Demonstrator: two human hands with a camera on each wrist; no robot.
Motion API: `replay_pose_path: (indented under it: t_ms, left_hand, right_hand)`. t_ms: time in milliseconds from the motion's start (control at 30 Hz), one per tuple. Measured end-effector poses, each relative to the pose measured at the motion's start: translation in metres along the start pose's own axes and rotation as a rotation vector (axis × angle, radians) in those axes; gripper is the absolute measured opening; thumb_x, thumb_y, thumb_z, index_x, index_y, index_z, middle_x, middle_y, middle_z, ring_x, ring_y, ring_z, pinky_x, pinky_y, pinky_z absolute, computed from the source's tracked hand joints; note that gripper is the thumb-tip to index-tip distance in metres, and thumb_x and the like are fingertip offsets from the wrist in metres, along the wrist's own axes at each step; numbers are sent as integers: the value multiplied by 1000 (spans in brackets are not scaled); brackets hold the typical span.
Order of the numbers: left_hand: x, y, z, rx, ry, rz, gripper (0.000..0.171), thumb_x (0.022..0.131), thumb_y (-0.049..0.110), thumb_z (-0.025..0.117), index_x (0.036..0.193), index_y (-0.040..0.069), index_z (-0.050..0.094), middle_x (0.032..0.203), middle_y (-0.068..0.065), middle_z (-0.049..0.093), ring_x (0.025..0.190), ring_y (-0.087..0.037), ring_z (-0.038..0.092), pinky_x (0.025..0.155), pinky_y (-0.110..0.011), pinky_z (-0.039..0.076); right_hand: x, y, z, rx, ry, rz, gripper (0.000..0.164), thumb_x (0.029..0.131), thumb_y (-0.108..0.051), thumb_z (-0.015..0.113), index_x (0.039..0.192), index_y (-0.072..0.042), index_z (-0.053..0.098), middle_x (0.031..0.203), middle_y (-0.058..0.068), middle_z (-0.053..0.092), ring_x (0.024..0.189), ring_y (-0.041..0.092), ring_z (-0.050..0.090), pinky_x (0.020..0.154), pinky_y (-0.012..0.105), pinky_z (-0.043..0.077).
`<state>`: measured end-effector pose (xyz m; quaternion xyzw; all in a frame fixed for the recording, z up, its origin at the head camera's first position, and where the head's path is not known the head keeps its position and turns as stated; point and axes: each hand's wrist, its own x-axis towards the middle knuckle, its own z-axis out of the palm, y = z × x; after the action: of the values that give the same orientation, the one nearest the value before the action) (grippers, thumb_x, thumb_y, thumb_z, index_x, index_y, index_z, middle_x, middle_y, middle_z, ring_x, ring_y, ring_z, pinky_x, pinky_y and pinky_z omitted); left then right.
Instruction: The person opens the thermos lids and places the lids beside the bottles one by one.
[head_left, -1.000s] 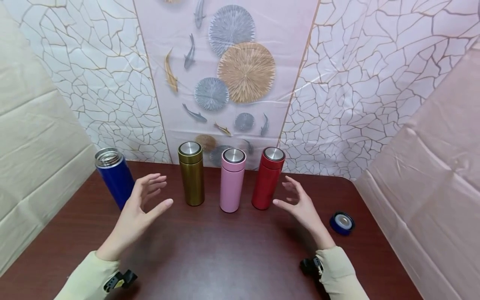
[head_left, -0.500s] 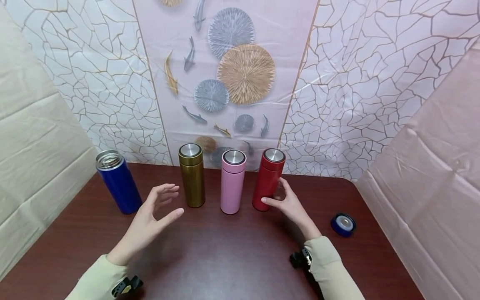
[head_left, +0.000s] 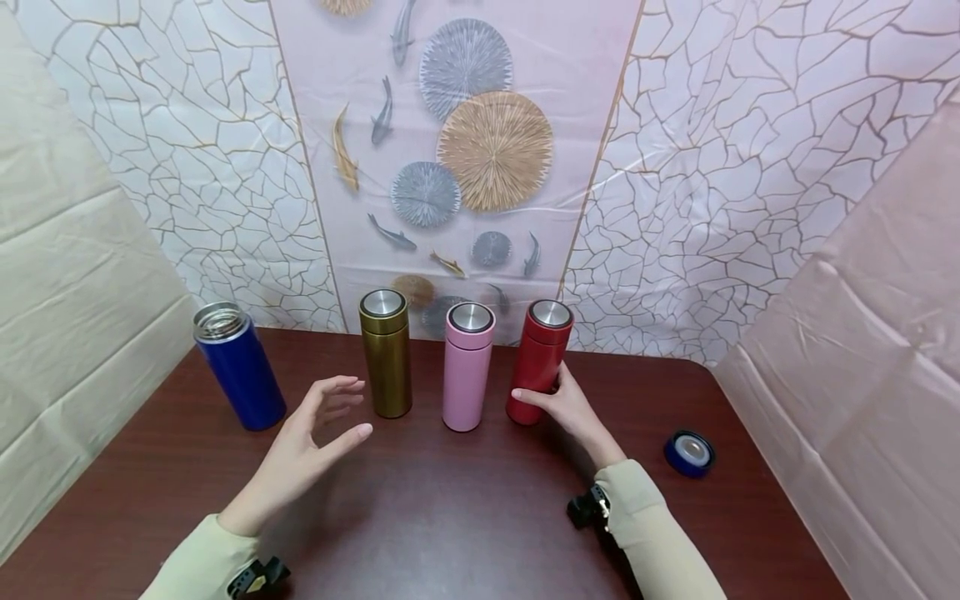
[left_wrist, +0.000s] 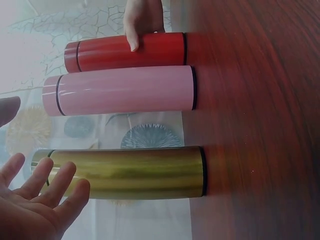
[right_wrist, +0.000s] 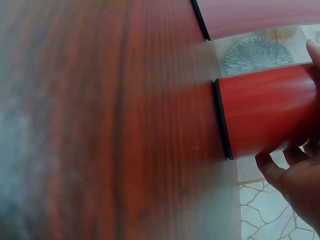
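Head view: the right-hand grip (head_left: 576,414) is clamped around the red flask (head_left: 542,357), thumb across the front; this flask stands on the bench (head_left: 450,517) beside the pink flask (head_left: 467,379). The left-hand grip (head_left: 309,442), thumb and fingers apart, is near the gold flask (head_left: 387,367).

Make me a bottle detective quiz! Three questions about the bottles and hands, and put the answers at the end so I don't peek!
1. Pick one. What colour is the bottle that the right hand holds?
A) pink
B) gold
C) red

2. True or false? The blue bottle has its lid on.

3. Fill the gap. The pink bottle stands between the red bottle and the ____ bottle.

Key:
1. C.
2. False. The blue bottle is open at the top, and a blue lid lies on the table.
3. Gold. The gold bottle is on the pink one's other side.
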<state>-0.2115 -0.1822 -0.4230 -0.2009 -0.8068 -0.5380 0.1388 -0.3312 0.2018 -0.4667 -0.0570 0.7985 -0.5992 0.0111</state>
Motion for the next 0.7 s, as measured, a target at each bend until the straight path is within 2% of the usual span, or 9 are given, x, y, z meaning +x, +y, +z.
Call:
replay_pose_path:
  t_ms: [300,700]
  left_hand:
    - [1,1,4,-27,-17,16,55,91,12,76,139,20,49,135,3,58,122,-23,58,101,-24,45]
    - [1,5,10,-13,-42,9,54,92,15,75,139,17,49,136,3,58,121,-16,59,101,-28,46]
  right_hand:
    - [-13,-4,-4,-51,-32,23,78,82,-26,84,144,-14,39,137,13,52,125,32,50,103,52,44]
    - [-51,-11,-16,-90,-136,-5,72,83,-24,83,141,-10,42,131,13,57,118,30,56,98,46,48]
